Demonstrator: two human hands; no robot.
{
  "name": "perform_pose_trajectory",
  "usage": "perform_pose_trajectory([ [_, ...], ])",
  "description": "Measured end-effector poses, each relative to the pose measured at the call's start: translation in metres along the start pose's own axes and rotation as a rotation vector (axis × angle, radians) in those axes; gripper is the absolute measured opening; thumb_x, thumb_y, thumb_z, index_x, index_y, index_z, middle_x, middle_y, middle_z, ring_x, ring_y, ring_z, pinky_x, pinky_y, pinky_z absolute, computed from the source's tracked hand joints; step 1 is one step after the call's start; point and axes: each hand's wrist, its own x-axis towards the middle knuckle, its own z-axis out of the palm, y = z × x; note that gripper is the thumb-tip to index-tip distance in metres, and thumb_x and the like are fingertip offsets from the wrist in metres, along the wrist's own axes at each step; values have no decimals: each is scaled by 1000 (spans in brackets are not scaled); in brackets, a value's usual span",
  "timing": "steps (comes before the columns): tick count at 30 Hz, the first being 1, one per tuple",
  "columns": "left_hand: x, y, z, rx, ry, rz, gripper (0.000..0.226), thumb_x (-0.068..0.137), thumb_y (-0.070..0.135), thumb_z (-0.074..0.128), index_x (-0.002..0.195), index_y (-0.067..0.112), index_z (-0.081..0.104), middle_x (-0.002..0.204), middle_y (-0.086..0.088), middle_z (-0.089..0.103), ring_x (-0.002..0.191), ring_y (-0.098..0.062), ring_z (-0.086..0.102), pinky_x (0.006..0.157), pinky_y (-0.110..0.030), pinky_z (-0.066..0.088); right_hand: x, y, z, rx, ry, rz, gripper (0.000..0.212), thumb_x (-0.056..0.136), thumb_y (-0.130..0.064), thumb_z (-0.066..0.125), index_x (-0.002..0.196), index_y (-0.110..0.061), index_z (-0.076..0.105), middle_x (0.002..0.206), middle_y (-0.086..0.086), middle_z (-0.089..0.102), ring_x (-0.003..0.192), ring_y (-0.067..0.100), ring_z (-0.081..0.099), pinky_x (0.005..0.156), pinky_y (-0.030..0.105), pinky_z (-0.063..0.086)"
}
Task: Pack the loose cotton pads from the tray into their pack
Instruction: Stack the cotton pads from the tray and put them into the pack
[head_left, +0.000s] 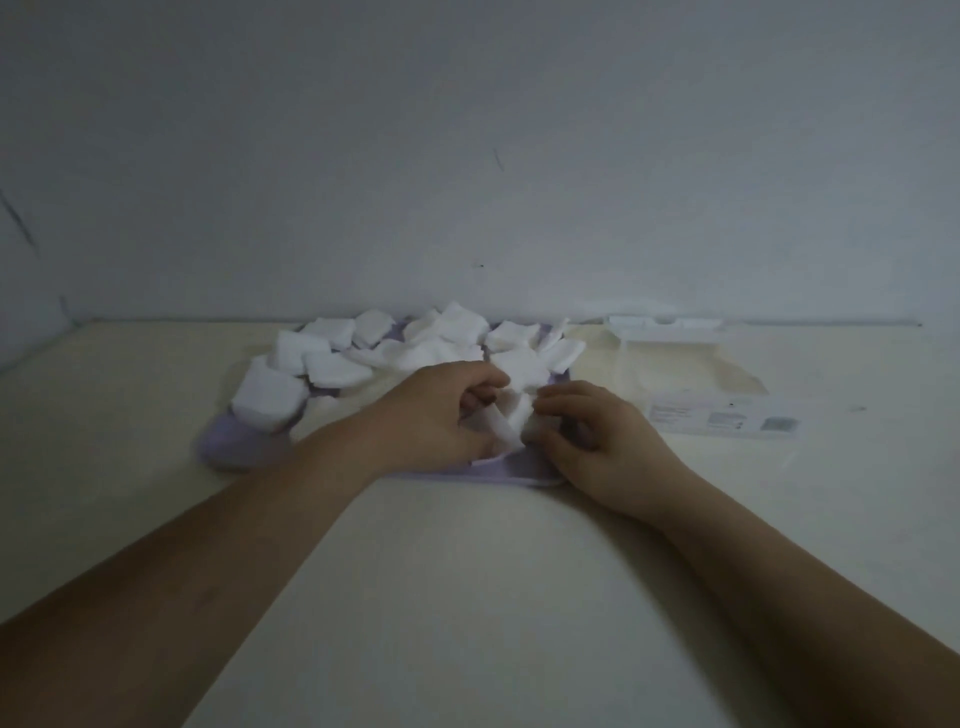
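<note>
Several white square cotton pads (332, 358) lie scattered over a lilac tray (234, 447) in the middle of the table. My left hand (431, 410) and my right hand (597, 441) meet over the tray's front right part. Between them they hold a small bunch of cotton pads (511, 421), the fingers of both hands curled round it. The clear plastic pack (691, 379) lies flat to the right of the tray, with a printed label at its near end and a white strip at its far end.
The cream table (467, 571) runs back to a plain grey wall (467, 156). Both forearms stretch across the table's front part. The pack's label end (727, 418) lies close to my right hand.
</note>
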Motion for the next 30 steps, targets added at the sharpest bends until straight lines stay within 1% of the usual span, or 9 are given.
perform_pose_trajectory([
  [4, 7, -2, 18, -193, 83, 6, 53, 71, 20, 93, 117, 24, 68, 109, 9, 72, 96, 1, 66, 82, -13, 54, 3, 5, -1, 125, -42, 65, 11, 92, -16, 70, 98, -17, 79, 136, -3, 59, 126, 0, 53, 104, 9, 36],
  [6, 11, -3, 27, -263, 137, 42, 36, 72, 16, 91, 101, 22, 71, 99, 5, 75, 92, -10, 71, 82, -28, 59, 4, 6, -5, 244, -83, 140, 9, 91, -20, 71, 93, -17, 79, 138, -7, 57, 126, -3, 54, 105, 18, 40],
  [11, 12, -2, 32, -324, 143, 116, 28, 69, 20, 87, 91, 28, 73, 97, 10, 74, 92, -18, 72, 84, -47, 58, 7, -2, -8, 385, 24, 270, 48, 88, -57, 67, 73, -13, 78, 128, -19, 65, 120, -11, 57, 98, 20, 43],
  [15, 9, -1, 32, -419, 120, 143, 18, 73, 5, 89, 82, 13, 76, 112, 8, 74, 102, -8, 72, 89, -37, 61, 8, 0, -4, 377, 107, 276, 28, 96, -34, 68, 83, -13, 80, 117, -14, 73, 107, -6, 66, 89, 21, 49],
  [17, 8, -2, 29, -540, 153, 103, 17, 77, -3, 84, 77, 5, 70, 114, 5, 75, 90, -4, 72, 72, -34, 64, 5, -3, -6, 501, 148, 289, 18, 99, -28, 65, 98, -15, 78, 105, -7, 78, 96, -1, 70, 82, 22, 53],
  [19, 8, -4, 23, -661, 214, 42, 12, 82, -3, 79, 85, 3, 70, 100, 11, 77, 70, -3, 63, 58, -28, 57, 3, -7, -9, 564, 191, 291, 17, 102, -26, 61, 103, -16, 75, 95, -1, 78, 85, 2, 70, 74, 19, 53],
  [21, 9, -4, 19, -760, 290, -1, 11, 86, -2, 75, 96, 2, 73, 81, 9, 74, 64, -3, 59, 59, -18, 48, 1, -10, -11, 637, 229, 281, 16, 103, -23, 59, 99, -12, 70, 94, 10, 74, 82, 7, 67, 72, 25, 51],
  [26, 9, -3, 17, -1055, 256, -60, 4, 91, 3, 69, 94, 5, 67, 83, -11, 72, 67, -19, 63, 55, -29, 52, 5, -16, -14, 726, 283, 235, 8, 100, -12, 63, 98, -10, 71, 89, 9, 77, 81, 17, 69, 75, 37, 52],
  [30, 10, -4, 21, -1090, 183, -75, 22, 81, 12, 76, 103, 11, 72, 95, -11, 73, 74, -23, 63, 70, -37, 50, 5, -17, -13, 778, 252, 271, 12, 100, -10, 63, 105, -12, 75, 90, 6, 80, 83, 17, 73, 81, 42, 57],
])
